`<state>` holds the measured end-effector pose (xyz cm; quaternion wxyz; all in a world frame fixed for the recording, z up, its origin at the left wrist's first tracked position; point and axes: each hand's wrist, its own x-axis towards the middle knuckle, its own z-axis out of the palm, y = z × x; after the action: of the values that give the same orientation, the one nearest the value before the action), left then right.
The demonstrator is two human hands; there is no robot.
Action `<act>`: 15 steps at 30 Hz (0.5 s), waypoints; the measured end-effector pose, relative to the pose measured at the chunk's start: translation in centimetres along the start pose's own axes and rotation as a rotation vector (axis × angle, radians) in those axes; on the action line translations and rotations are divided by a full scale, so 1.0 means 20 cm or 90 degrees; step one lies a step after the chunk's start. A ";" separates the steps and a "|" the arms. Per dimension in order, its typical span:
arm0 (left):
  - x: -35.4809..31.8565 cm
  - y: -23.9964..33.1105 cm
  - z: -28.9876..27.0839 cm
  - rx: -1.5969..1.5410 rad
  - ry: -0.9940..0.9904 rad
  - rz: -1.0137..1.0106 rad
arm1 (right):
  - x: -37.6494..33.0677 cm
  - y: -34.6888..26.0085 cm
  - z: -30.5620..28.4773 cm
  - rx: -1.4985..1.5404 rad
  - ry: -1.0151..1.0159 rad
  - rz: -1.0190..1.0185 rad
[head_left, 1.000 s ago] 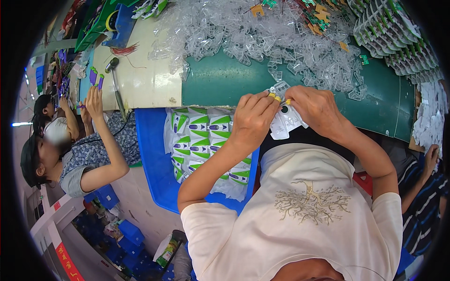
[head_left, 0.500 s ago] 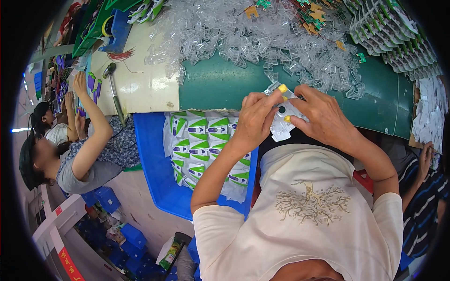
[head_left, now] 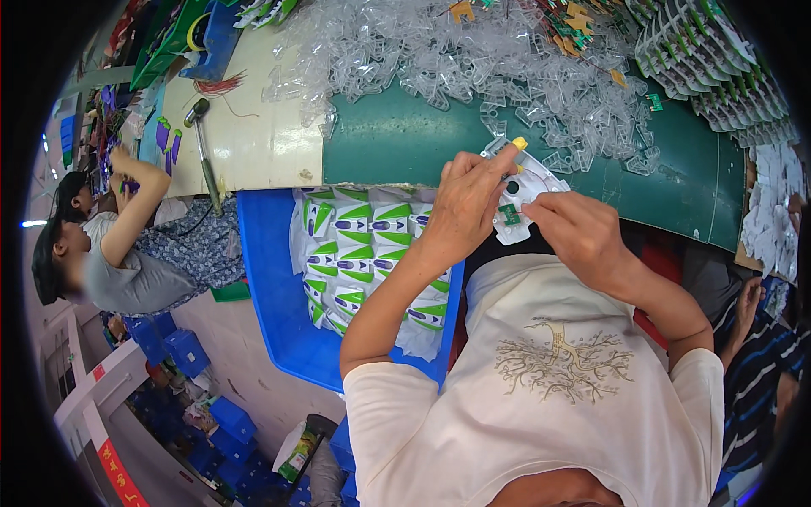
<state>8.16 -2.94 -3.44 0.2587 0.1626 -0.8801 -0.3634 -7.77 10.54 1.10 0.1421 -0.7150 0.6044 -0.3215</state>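
A white plastic housing (head_left: pixel 541 179) with a round black part is held over the table's front edge by my left hand (head_left: pixel 466 198). That hand is closed on the housing's left side, its index fingertip, wrapped in yellow, reaching the far end. A small green circuit board (head_left: pixel 509 214) lies against the near part of the housing. My right hand (head_left: pixel 585 237) is closed in a pinch at the board's right edge; its fingertips seem to grip it, though the contact is partly hidden. Below my left forearm, a blue bin (head_left: pixel 274 325) holds rows of white-and-green housings (head_left: pixel 353 241).
Clear plastic pieces (head_left: pixel 448 59) are heaped across the green tabletop (head_left: pixel 380 148). Stacked white-and-green shells (head_left: pixel 688 51) stand at the far right. A hammer (head_left: pixel 203 152) lies on the left. One co-worker (head_left: pixel 139 253) sits left; another person's hand (head_left: pixel 743 308) shows at right.
The green circuit board has come into view at the housing. My right hand has gone from spread fingers on the housing to a pinch beside the board. The left-hand co-worker's arm has lowered.
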 end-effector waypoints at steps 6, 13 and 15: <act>0.01 -0.06 -0.03 -0.032 -0.022 0.013 | 0.04 -0.01 0.00 -0.026 0.001 0.041; 0.00 -0.06 -0.03 -0.027 -0.038 -0.004 | -0.04 0.12 -0.03 0.114 0.142 0.255; -0.02 -0.06 -0.01 -0.027 -0.047 -0.034 | -0.09 0.16 0.03 0.173 0.093 0.286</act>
<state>8.66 -3.75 -4.34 0.2197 0.1668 -0.8765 -0.3944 -9.96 11.35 -1.72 0.2603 -0.5124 0.7078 -0.4108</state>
